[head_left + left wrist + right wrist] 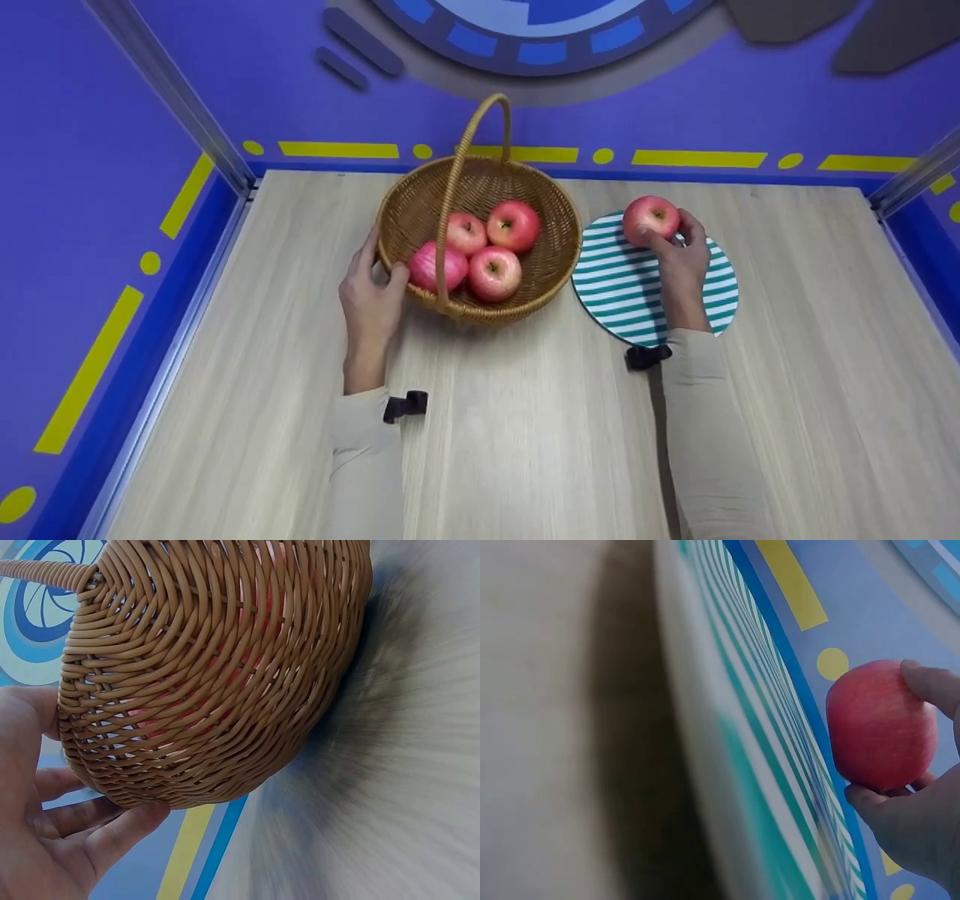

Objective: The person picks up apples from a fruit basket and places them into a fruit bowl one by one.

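Note:
My left hand grips the near left side of a brown wicker basket, thumb at the rim and fingers along the outer wall. The basket leans a little toward me, its tall arched handle upright. Several red-pink apples lie together inside it; in the left wrist view they show only as red through the weave. Over a round, flat green-and-white striped mat, my right hand holds another apple between thumb and fingers. That apple appears raised above the stripes.
Everything stands on a pale wood-grain table. Blue-purple panels with yellow dashes close off the back and both sides. A black wrist mount sits at the left cuff, and another black mount at the right cuff.

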The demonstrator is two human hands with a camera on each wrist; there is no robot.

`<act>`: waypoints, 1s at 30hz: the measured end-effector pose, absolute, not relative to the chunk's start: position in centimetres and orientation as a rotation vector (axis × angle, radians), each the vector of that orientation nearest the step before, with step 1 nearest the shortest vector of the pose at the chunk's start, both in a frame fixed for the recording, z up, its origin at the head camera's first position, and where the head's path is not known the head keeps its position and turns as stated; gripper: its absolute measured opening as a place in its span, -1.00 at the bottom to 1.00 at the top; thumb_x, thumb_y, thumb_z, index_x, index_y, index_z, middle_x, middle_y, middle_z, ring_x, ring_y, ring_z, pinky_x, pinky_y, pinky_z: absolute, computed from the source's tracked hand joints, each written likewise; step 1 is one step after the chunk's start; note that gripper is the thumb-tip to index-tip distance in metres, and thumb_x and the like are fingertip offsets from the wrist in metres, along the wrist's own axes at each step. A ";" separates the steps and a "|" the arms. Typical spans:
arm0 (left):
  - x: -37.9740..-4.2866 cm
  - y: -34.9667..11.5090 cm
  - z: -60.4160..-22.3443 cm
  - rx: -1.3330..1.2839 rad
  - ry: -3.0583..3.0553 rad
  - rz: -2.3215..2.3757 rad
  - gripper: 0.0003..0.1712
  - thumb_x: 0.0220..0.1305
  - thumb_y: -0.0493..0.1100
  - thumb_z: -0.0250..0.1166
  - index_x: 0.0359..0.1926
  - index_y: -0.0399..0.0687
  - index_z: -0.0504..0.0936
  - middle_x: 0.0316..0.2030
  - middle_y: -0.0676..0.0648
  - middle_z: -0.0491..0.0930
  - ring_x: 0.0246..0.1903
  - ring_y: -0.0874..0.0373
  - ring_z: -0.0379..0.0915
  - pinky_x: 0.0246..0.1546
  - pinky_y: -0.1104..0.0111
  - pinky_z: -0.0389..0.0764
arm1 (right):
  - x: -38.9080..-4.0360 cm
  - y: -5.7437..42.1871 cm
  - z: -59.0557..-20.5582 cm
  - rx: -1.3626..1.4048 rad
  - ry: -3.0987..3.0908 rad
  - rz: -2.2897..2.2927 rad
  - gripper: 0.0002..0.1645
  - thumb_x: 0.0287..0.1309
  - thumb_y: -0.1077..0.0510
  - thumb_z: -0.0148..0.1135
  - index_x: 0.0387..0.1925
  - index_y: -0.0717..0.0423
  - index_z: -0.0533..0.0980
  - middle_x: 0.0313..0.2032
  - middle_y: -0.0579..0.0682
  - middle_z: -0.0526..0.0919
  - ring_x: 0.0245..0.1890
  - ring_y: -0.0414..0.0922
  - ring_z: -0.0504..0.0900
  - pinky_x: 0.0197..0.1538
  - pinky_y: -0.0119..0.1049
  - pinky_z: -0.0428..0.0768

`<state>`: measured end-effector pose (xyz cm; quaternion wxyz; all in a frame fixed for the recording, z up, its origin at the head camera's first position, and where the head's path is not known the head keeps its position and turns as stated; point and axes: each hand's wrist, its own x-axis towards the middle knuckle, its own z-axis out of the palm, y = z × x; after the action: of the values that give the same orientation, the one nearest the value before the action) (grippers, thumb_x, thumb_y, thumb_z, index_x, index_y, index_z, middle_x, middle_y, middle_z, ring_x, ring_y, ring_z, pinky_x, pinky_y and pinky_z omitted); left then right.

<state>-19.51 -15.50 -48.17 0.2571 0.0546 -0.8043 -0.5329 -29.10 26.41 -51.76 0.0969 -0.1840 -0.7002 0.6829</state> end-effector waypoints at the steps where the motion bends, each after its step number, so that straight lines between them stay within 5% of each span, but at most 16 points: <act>1: -19.5 -15.5 -48.2 0.145 -2.187 -1.439 -0.26 0.25 -0.27 0.28 0.50 -0.16 0.50 0.29 -0.28 0.59 0.26 -0.16 0.55 0.28 -0.08 0.53 | -29.1 26.4 -51.8 -0.546 -2.063 2.030 -0.01 0.30 0.12 0.46 0.64 -0.02 0.20 0.56 0.00 0.27 0.51 -0.04 0.28 0.48 -0.31 0.33; 30: -19.5 -15.6 -48.2 0.134 -2.194 -1.421 -0.24 0.25 -0.28 0.27 0.52 -0.14 0.48 0.29 -0.29 0.59 0.25 -0.13 0.55 0.30 -0.04 0.52 | -29.5 25.9 -52.0 -0.541 -2.165 1.979 0.06 0.32 0.11 0.45 0.69 -0.01 0.10 0.61 -0.03 0.21 0.53 -0.06 0.27 0.47 -0.36 0.33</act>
<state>-19.48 -15.60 -48.25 0.2590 0.0496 -0.8096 -0.5243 -29.53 25.88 -52.00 0.0794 -0.1809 -0.7235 0.6614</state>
